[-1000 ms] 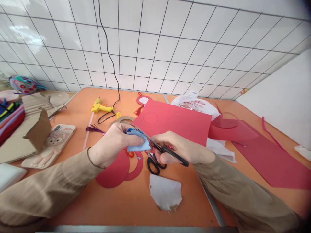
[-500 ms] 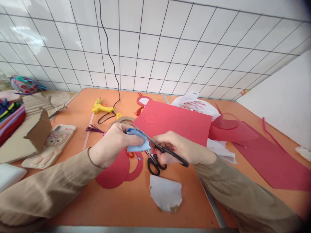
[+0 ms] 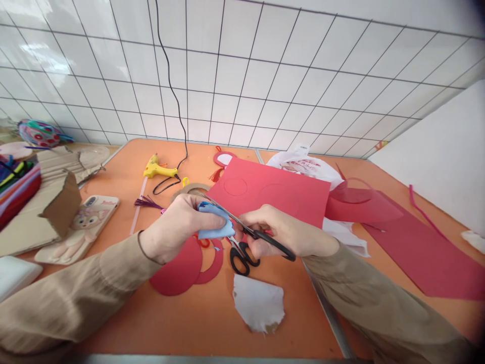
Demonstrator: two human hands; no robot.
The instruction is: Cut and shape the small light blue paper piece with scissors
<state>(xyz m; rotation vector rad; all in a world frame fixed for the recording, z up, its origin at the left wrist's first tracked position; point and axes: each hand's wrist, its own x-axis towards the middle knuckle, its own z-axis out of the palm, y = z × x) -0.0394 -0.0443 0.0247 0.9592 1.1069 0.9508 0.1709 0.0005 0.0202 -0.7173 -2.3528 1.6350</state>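
Pinched between the thumb and fingers of my left hand (image 3: 176,225) is a small folded piece of light blue cloth (image 3: 215,221). My right hand (image 3: 278,230) grips black-handled scissors (image 3: 261,234), whose blades run along the upper edge of the cloth. A second pair of black-handled scissors (image 3: 242,257) lies on the table just below my hands. Red round pieces (image 3: 178,268) lie under and below my left hand. Nearer the front is a scrap of white cloth (image 3: 258,303). A red sheet with drawn circles (image 3: 280,192) lies behind my hands.
On the orange table (image 3: 189,323), a yellow glue gun (image 3: 161,168) with a black cord lies back left. A phone (image 3: 85,227) and cardboard (image 3: 34,217) are at the left. A white plastic bag (image 3: 308,167) and more red sheets (image 3: 424,247) lie right.
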